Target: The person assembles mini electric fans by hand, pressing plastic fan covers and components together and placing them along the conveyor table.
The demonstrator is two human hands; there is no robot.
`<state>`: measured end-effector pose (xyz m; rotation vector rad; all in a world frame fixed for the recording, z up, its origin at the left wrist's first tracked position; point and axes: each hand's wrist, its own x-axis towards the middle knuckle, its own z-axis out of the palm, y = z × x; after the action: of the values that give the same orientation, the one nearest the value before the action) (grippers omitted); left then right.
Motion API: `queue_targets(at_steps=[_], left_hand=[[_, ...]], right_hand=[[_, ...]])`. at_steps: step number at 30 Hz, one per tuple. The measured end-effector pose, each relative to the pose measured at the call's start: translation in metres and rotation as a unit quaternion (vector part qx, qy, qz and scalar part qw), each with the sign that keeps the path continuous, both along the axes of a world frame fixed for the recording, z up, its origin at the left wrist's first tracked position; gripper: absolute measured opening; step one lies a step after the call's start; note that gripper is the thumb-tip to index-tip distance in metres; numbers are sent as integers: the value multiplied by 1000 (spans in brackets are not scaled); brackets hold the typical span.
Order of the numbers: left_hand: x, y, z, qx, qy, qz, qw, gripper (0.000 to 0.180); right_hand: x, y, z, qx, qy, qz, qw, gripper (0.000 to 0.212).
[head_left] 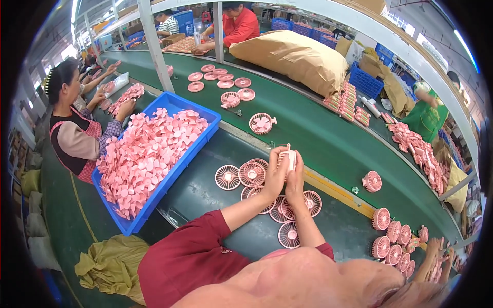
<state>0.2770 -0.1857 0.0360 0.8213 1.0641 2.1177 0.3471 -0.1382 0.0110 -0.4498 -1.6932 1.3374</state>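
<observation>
Above the dark green worktop, my left hand (276, 172) and my right hand (295, 180) are closed together around a pink fan housing (290, 158). It is held on edge, its slatted side toward my left hand and its pale side toward my right. My fingers cover part of it. Under and around my hands lie several round pink fan grilles (227, 177), some overlapping. One grille (288, 235) rests near my right forearm, and another grille (313, 203) is to the right of my right hand.
A blue crate (213, 122) heaped with pink fan blades (154, 149) stands at my left. Beyond runs a green conveyor belt (318, 138) carrying an open fan housing (262, 123). Assembled fan heads (381, 219) cluster at right. A co-worker (77, 120) sits at left; a white post (154, 46) rises ahead.
</observation>
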Motion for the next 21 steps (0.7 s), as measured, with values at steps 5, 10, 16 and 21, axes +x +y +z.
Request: queue_targets(at_steps=[5,10,16,21], left_hand=[[-9,1,-12,45,339,136,930,35],[-11,9,-13,79,343,136,926,38],[-24,34,-14,4,399,30,917,45],[-66,57,-17,-31,571,18,820,26]], right_hand=[[-6,-6,6,-175,36,57,982,59],[-12,15,-12,-305,32,41,951,56],[16,53,8,-219,46,60,973,51],[110,140,-30,120,-196,-375,898,62]])
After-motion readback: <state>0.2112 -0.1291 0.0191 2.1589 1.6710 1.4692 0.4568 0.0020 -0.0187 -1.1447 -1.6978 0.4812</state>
